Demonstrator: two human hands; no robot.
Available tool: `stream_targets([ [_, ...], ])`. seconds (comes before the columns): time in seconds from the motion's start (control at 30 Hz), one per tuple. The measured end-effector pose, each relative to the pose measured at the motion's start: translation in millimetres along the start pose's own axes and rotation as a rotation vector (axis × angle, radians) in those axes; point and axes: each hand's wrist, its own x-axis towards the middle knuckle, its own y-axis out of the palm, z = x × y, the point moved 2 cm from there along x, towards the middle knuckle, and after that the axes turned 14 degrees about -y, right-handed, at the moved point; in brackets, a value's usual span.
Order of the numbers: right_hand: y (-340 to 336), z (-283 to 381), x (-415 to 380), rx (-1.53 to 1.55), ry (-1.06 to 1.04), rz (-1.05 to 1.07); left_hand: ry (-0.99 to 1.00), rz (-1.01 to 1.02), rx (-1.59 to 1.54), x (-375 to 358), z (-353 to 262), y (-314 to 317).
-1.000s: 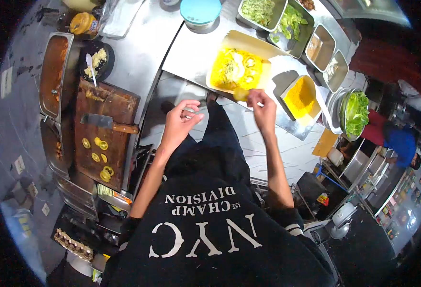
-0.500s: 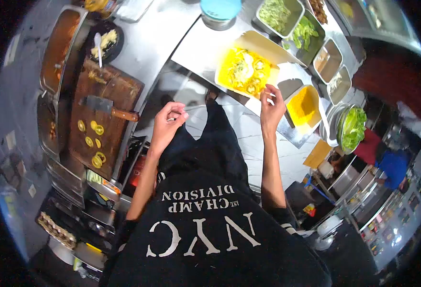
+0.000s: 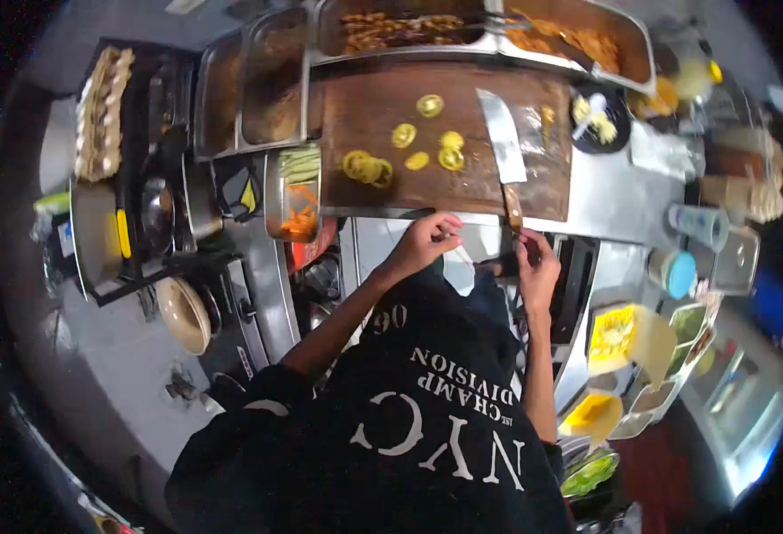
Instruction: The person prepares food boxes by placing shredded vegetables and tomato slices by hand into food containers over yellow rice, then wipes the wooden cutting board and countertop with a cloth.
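My left hand (image 3: 424,246) is over the front edge of the cutting board (image 3: 365,98), loosely curled with its fingers a little apart and nothing visible in them. My right hand (image 3: 539,265) is open, fingertips right at the butt of the knife's wooden handle (image 3: 512,208). The knife's broad blade (image 3: 501,133) lies flat on the board, pointing away from me. Several slices of green-yellow tomato (image 3: 403,135) are spread left of the blade. Beside the board's right end stands a black bowl (image 3: 618,133) of pale chopped food with a white spoon.
Metal pans of cooked food (image 3: 400,28) line the board's far side. At its left is a tray of cut vegetables (image 3: 300,222). To my right are a yellow-filled takeaway box (image 3: 612,338), a blue-lidded tub (image 3: 673,272) and lettuce (image 3: 590,475). An egg tray (image 3: 105,116) stands far left.
My view and body have turned left, from the counter with the takeaway box to the cutting board. My right hand has moved from beside that box to the knife handle.
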Motion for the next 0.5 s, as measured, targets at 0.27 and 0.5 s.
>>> stream_targets([
  [0.27, 105, 38, 113, -0.375, -0.151, 0.305, -0.044, -0.258, -0.058, 14, 11, -95],
  [0.5, 155, 29, 121, -0.514, 0.012, 0.366, 0.083, -0.309, -0.189, 45, 15, -107],
])
